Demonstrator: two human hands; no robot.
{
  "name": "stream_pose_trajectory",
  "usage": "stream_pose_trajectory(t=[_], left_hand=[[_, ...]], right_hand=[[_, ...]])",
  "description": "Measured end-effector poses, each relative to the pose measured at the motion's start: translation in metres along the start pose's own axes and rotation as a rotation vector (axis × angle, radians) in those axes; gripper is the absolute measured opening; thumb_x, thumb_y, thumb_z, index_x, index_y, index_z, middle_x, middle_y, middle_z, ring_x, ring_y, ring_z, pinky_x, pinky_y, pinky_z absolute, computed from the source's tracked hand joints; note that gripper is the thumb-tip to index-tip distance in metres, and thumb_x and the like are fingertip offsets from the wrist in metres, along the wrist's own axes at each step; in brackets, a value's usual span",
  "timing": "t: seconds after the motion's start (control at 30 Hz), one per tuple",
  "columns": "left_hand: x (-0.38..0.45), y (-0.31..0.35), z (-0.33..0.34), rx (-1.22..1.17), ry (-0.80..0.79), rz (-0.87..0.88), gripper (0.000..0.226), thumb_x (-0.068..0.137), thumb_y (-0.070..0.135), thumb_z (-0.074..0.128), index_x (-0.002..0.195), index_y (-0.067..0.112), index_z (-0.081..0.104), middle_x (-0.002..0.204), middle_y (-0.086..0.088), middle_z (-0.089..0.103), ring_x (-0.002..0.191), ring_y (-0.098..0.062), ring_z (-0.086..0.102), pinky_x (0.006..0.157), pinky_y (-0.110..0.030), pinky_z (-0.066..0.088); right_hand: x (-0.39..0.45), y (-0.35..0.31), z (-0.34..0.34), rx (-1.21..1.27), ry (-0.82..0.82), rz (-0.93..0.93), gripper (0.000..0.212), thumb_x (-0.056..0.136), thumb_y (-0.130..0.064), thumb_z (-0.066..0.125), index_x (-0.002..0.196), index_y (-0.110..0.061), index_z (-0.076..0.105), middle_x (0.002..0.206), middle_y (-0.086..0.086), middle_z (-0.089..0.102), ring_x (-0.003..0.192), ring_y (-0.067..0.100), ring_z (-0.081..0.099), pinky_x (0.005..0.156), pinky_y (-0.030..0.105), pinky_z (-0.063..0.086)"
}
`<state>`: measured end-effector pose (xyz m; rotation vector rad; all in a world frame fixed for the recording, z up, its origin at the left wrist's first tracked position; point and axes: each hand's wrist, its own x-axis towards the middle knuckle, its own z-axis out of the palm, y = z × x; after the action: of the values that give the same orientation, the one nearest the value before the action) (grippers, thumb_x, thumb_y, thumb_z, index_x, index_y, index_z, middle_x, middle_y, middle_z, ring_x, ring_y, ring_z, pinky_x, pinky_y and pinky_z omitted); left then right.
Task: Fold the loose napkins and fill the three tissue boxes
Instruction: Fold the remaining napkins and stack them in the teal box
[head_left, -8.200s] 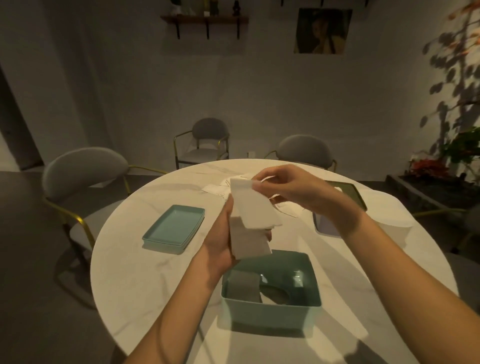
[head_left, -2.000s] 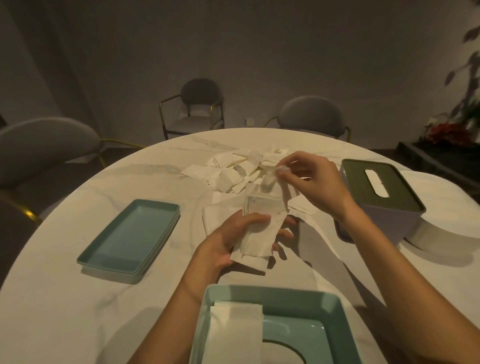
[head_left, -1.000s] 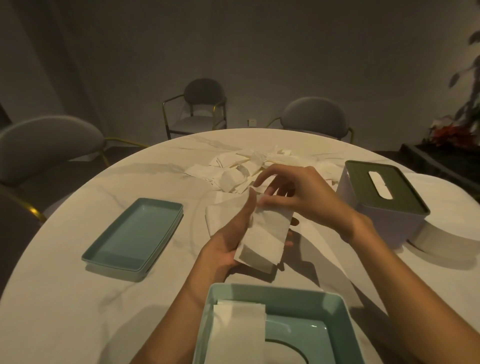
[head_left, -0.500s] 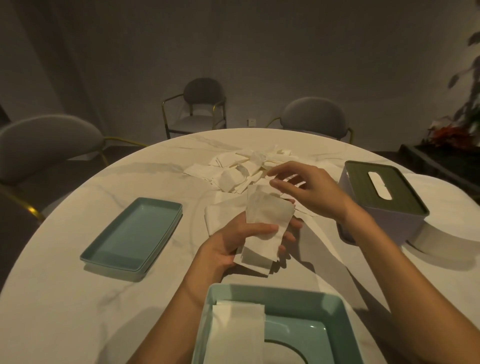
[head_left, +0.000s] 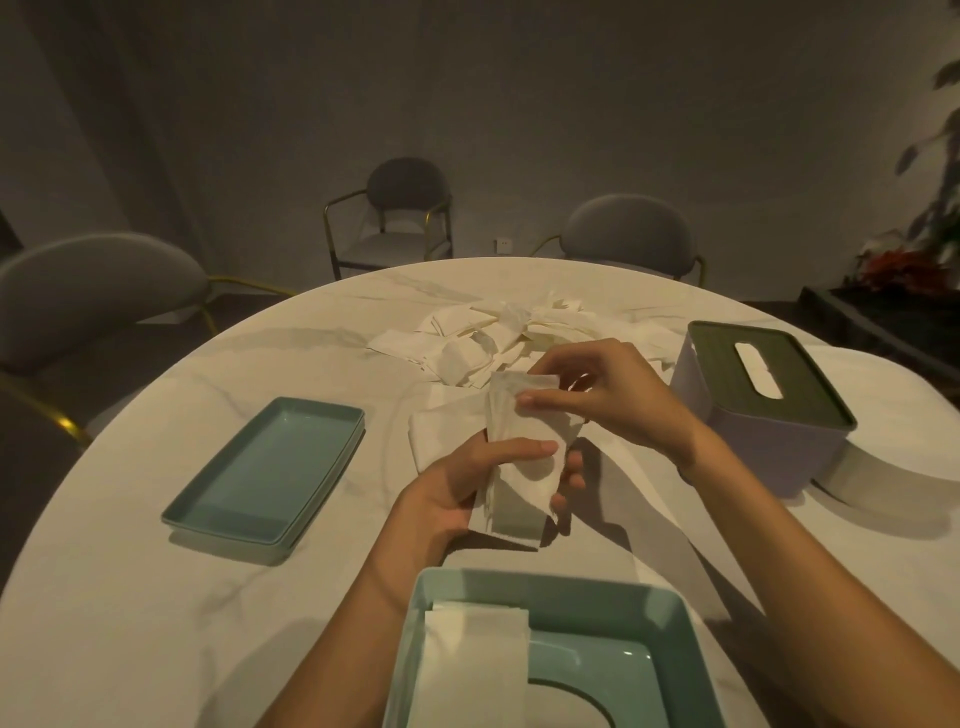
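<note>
Above the table's middle, my left hand (head_left: 467, 483) grips a small stack of folded white napkins (head_left: 524, 483), thumb across its front. My right hand (head_left: 597, 395) pinches the top edge of the uppermost napkin. A pile of loose white napkins (head_left: 498, 338) lies farther back on the table. Nearest me stands an open teal tissue box (head_left: 670, 623) with folded napkins (head_left: 472, 654) inside at its left. At the right sits a closed tissue box with a dark green lid (head_left: 769, 384).
A teal lid (head_left: 270, 467) lies upside down on the left of the round white marble table (head_left: 130, 597). A flat napkin (head_left: 441, 426) lies behind my left hand. Grey chairs (head_left: 628, 234) stand around the far side.
My right hand has come back from the pile and now pinches the top of the napkin stack. My left hand keeps its grip on the stack.
</note>
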<state>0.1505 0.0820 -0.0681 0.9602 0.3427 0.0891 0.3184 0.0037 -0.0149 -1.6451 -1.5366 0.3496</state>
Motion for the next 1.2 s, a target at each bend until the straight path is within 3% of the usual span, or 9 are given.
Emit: stream_pose_trajectory(t=[0.2, 0.27, 0.37, 0.47, 0.6, 0.7, 0.97, 1.1, 1.2], left_hand=[[0.003, 0.001, -0.006, -0.095, 0.119, 0.269, 0.041, 0.08, -0.001, 0.068, 0.121, 0.002, 0.067, 0.102, -0.018, 0.071, 0.087, -0.028, 0.071, 0.081, -0.042, 0.059], [0.005, 0.004, -0.009, -0.275, 0.131, 0.418, 0.044, 0.084, -0.008, 0.057, 0.125, 0.005, 0.07, 0.104, -0.015, 0.071, 0.091, -0.027, 0.07, 0.089, -0.042, 0.056], [0.008, 0.007, -0.011, -0.563, 0.1, 0.464, 0.038, 0.09, -0.006, 0.048, 0.101, 0.008, 0.082, 0.099, -0.011, 0.073, 0.091, -0.026, 0.071, 0.096, -0.045, 0.051], [0.006, 0.008, -0.009, -0.63, 0.082, 0.44, 0.039, 0.094, -0.001, 0.045, 0.094, 0.009, 0.083, 0.098, -0.009, 0.072, 0.093, -0.026, 0.07, 0.111, -0.052, 0.042], [0.009, 0.01, -0.014, -0.739, 0.107, 0.493, 0.036, 0.094, -0.003, 0.043, 0.106, 0.009, 0.075, 0.1, -0.008, 0.07, 0.098, -0.027, 0.07, 0.098, -0.051, 0.053], [0.011, 0.012, -0.028, -0.719, 0.176, 0.519, 0.036, 0.092, -0.003, 0.048, 0.118, 0.01, 0.068, 0.11, -0.009, 0.07, 0.105, -0.027, 0.07, 0.103, -0.042, 0.05], [0.0, 0.017, -0.032, -0.593, 0.32, 0.385, 0.032, 0.09, 0.015, 0.052, 0.095, -0.002, 0.079, 0.098, -0.016, 0.071, 0.086, -0.027, 0.067, 0.083, -0.037, 0.05], [0.005, 0.012, -0.02, -0.373, 0.367, 0.239, 0.047, 0.087, 0.025, 0.068, 0.129, 0.004, 0.067, 0.113, -0.022, 0.068, 0.09, -0.035, 0.067, 0.074, -0.041, 0.054], [0.008, 0.007, -0.009, -0.227, 0.33, 0.187, 0.044, 0.094, 0.037, 0.067, 0.128, 0.009, 0.067, 0.107, -0.018, 0.074, 0.091, -0.035, 0.072, 0.084, -0.046, 0.056]], right_hand=[[0.0, 0.0, 0.006, 0.119, 0.217, 0.108, 0.043, 0.075, -0.059, 0.072, 0.099, -0.023, 0.072, 0.095, -0.013, 0.072, 0.09, 0.007, 0.069, 0.076, 0.022, 0.059], [-0.003, -0.001, 0.001, 0.275, 0.059, 0.33, 0.058, 0.072, -0.058, 0.075, 0.111, -0.018, 0.065, 0.106, -0.001, 0.072, 0.09, 0.013, 0.073, 0.077, 0.027, 0.062], [-0.008, -0.005, 0.007, 0.374, -0.335, 0.52, 0.059, 0.075, -0.036, 0.085, 0.121, -0.011, 0.059, 0.101, 0.007, 0.077, 0.088, 0.016, 0.076, 0.073, 0.023, 0.059], [-0.009, -0.003, 0.024, 0.41, -0.314, 0.493, 0.054, 0.075, -0.021, 0.09, 0.118, -0.003, 0.062, 0.096, 0.017, 0.077, 0.085, 0.023, 0.075, 0.082, 0.031, 0.061], [-0.008, 0.003, 0.023, 0.353, -0.33, 0.463, 0.041, 0.078, -0.025, 0.087, 0.109, -0.004, 0.072, 0.1, 0.018, 0.076, 0.087, 0.025, 0.074, 0.085, 0.033, 0.059], [-0.007, 0.005, 0.012, 0.269, -0.374, 0.458, 0.026, 0.086, -0.021, 0.08, 0.106, -0.004, 0.074, 0.101, 0.015, 0.076, 0.085, 0.02, 0.072, 0.08, 0.027, 0.059], [-0.001, -0.016, -0.024, 0.231, 0.045, 0.182, 0.029, 0.088, -0.033, 0.072, 0.114, -0.02, 0.068, 0.114, -0.004, 0.067, 0.107, 0.017, 0.066, 0.082, 0.026, 0.061], [-0.009, -0.031, -0.033, 0.279, -0.162, 0.073, 0.034, 0.083, -0.035, 0.071, 0.113, -0.021, 0.071, 0.109, -0.008, 0.07, 0.104, 0.011, 0.067, 0.087, 0.024, 0.058], [-0.007, -0.026, -0.022, 0.136, -0.243, 0.045, 0.026, 0.089, -0.03, 0.074, 0.112, -0.019, 0.073, 0.108, -0.008, 0.071, 0.101, 0.012, 0.067, 0.087, 0.024, 0.057]])
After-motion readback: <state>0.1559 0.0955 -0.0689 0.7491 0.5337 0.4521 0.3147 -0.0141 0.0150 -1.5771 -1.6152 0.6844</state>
